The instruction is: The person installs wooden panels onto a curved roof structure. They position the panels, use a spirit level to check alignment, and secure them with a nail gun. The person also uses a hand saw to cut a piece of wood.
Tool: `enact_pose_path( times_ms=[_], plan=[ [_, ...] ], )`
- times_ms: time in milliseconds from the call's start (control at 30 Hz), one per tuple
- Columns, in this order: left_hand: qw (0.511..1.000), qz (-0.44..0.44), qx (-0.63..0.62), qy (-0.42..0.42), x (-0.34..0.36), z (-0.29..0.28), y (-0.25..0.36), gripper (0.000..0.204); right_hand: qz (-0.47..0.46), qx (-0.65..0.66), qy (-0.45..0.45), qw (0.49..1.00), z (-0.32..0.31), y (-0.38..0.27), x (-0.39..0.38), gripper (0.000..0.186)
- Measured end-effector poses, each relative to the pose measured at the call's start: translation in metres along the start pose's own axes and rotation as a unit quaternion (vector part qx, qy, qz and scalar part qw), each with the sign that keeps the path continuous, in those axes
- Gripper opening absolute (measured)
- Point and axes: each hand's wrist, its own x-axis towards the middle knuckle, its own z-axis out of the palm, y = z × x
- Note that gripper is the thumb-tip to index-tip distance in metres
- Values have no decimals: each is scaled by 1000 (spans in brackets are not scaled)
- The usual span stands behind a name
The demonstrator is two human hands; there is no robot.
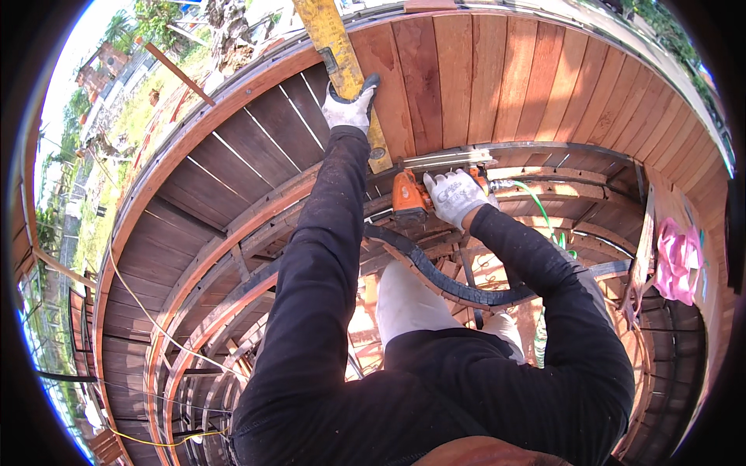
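Observation:
My left hand [349, 113], in a white and grey work glove, reaches far forward. Its fingers close around a worn yellow spirit level [325, 35], which slants across the curved rim of reddish boards [458, 78]. The lower end of the level comes down to the inner edge of those boards. Closer in and to the right, my right hand [457, 196], also gloved, grips an orange pneumatic nail gun [409, 194] just below that edge. A green air hose [538, 203] runs from the tool's right side. The trigger finger is hidden.
Dark slats with gaps [256, 132] continue the curve on the left. Curved wooden ribs step down around me, and a black curved band [466, 293] crosses before my legs. Pink cloth [678, 262] hangs at right; a thin cord [155, 320] hangs at left.

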Motion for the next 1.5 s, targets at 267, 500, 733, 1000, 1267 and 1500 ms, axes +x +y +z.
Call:
enact_pose_path(
  times_ms=[267, 500, 733, 1000, 1267, 1500],
  plan=[
    [999, 3, -35, 2, 4, -1, -9, 58, 17, -29, -19, 999, -2, 12, -11, 46],
    [1000, 6, 26, 4, -3, -1, 9, 46, 34, -20, -20, 999, -7, 10, -15, 47],
    [1000, -2, 5, 4, -10, 8, 21, 46, 42, -24, 64, 997, 5, 21, -44, 50],
    [999, 28, 2, 45, 14, 0, -26, 51, 72, -36, -10, 997, -11, 14, -150, 55],
    [996, 37, 72, 35, 10, 3, -15, 62, 138, 46, 4, 989, 22, 20, -233, 53],
    [985, -35, 164, 28, 9, -1, -1, 62, 106, 47, 50, 992, 27, 24, -258, 69]
  ],
)
